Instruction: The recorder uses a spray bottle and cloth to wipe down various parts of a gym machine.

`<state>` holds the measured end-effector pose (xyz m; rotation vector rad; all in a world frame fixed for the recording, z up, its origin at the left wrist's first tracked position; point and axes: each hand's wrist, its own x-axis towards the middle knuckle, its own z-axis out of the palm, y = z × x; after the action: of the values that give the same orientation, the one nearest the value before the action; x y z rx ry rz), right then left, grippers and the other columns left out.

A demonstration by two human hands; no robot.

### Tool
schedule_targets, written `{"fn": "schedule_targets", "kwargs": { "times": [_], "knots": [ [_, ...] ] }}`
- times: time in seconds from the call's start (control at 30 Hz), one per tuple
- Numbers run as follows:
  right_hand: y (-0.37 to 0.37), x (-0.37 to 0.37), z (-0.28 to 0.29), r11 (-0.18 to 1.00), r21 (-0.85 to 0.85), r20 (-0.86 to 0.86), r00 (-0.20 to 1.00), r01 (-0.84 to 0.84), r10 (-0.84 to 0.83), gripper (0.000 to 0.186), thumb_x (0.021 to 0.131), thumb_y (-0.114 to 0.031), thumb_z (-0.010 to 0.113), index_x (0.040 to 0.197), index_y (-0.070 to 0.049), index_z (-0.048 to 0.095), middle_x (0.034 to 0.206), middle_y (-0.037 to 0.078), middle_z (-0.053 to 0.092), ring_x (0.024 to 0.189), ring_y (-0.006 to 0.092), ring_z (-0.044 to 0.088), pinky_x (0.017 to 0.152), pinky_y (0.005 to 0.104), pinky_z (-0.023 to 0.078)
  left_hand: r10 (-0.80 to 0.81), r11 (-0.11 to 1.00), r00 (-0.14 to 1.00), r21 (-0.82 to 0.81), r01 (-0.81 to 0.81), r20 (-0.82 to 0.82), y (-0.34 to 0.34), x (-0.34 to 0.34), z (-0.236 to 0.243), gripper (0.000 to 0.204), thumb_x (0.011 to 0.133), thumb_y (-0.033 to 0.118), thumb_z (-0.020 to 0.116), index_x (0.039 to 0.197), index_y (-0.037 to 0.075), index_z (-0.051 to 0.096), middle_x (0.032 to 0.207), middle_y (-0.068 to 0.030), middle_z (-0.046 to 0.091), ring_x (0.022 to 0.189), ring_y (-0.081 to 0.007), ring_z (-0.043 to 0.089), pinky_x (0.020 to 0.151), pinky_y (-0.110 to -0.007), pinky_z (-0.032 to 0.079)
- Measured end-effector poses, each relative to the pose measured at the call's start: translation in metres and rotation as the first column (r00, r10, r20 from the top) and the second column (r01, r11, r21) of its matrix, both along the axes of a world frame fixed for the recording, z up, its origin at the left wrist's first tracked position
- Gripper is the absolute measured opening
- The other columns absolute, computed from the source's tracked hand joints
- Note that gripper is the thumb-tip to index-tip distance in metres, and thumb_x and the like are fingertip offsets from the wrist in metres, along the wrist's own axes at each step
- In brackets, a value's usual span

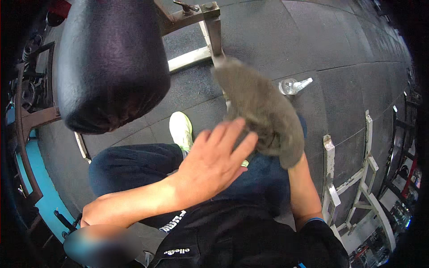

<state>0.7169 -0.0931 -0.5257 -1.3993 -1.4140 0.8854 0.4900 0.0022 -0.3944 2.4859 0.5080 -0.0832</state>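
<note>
The person's left hand [214, 156] is near the middle of the frame, back upward and fingers spread apart, the fingertips overlapping the edge of a grey-brown cloth [259, 94]; whether they touch it cannot be told. The cloth lies just right of centre, draped over the end of the right forearm [306, 190], and covers the right hand, so how those fingers stand cannot be told. Beneath them are dark blue trousers [134, 167] and a pale yellow-green shoe [180, 129]. A clear spray bottle [289, 86] with a white head is on the dark floor [268, 27], right of the cloth. A bulky black padded cushion [111, 62] fills the upper left, blocking part of a brown metal frame [185, 22] and the floor behind it; a whitish bar [190, 59] shows between cushion and cloth. White metal supports [330, 161] stand at the lower right, and a blue strip [51, 196] runs along the lower left. White lettering marks the dark clothing below the left wrist, with smaller white print on the black shirt [241, 236]. A smeared oval patch hides the lower left corner, the cloth is motion-blurred, and the equipment along the dark rim is hard to make out.
</note>
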Motion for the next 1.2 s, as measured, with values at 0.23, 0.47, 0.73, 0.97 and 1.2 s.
{"fn": "schedule_targets", "kwargs": {
  "times": [0.23,0.47,0.73,0.97,1.2],
  "knots": [
    [-0.05,-0.042,0.031,0.932,-0.35,-0.65,0.741,-0.095,-0.169,0.066,0.087,-0.019,0.078,0.145,-0.007,0.047,0.14,0.008,0.056,0.126,0.022,0.057,0.111,0.0382,0.044,0.221,0.716,0.975,-0.674,-0.181,-0.027,-0.004,-0.005,-0.047,0.079,0.082,0.018,0.081,0.144,-0.001,0.037,0.126,-0.0267,0.06,0.116,-0.0414,0.061,0.101,-0.042,0.047],
    [-0.02,-0.038,0.076,0.974,-0.184,-0.162,0.981,-0.134,0.105,0.071,0.077,-0.015,0.085,0.139,-0.004,0.053,0.137,0.011,0.059,0.121,0.0246,0.061,0.104,0.0389,0.048,0.417,0.177,0.852,-0.891,-0.418,-0.316,0.011,-0.007,-0.076,0.027,0.097,0.002,0.052,0.123,0.002,0.059,0.111,-0.0026,0.068,0.1,-0.0081,0.06,0.089,-0.026,0.049],
    [-0.061,-0.081,0.048,0.976,-0.077,0.122,0.973,0.205,-0.195,0.064,0.077,-0.01,0.082,0.136,-0.002,0.056,0.133,0.014,0.062,0.119,0.0244,0.063,0.103,0.0399,0.049,0.521,-0.073,0.761,-0.909,-0.411,-0.386,-0.013,0.011,-0.066,0.028,0.098,0.005,0.052,0.125,0.001,0.058,0.114,-0.0052,0.067,0.104,-0.0108,0.061,0.092,-0.028,0.049],
    [-0.039,-0.07,0.025,0.957,-0.111,-0.093,0.956,0.269,-0.28,0.056,0.08,-0.008,0.077,0.133,-0.001,0.057,0.13,0.014,0.064,0.116,0.0252,0.065,0.101,0.0403,0.05,0.458,-0.23,0.768,-0.894,-0.385,-0.448,-0.007,0.018,-0.034,0.053,0.1,0.03,0.052,0.131,-0.013,0.051,0.12,-0.0154,0.067,0.105,-0.0216,0.065,0.094,-0.033,0.049],
    [0.056,-0.005,-0.029,0.856,-0.192,0.188,0.874,0.479,-0.447,0.035,0.076,0.002,0.055,0.108,0.009,0.066,0.119,0.028,0.066,0.112,0.0419,0.063,0.098,0.0463,0.049,-0.134,0.988,0.988,-0.063,0.139,0.081,0.03,-0.011,0.064,0.046,0.087,0.021,0.074,0.125,-0.002,0.061,0.114,-0.0168,0.068,0.1,-0.0244,0.068,0.088,-0.036,0.053]
  ]
}}
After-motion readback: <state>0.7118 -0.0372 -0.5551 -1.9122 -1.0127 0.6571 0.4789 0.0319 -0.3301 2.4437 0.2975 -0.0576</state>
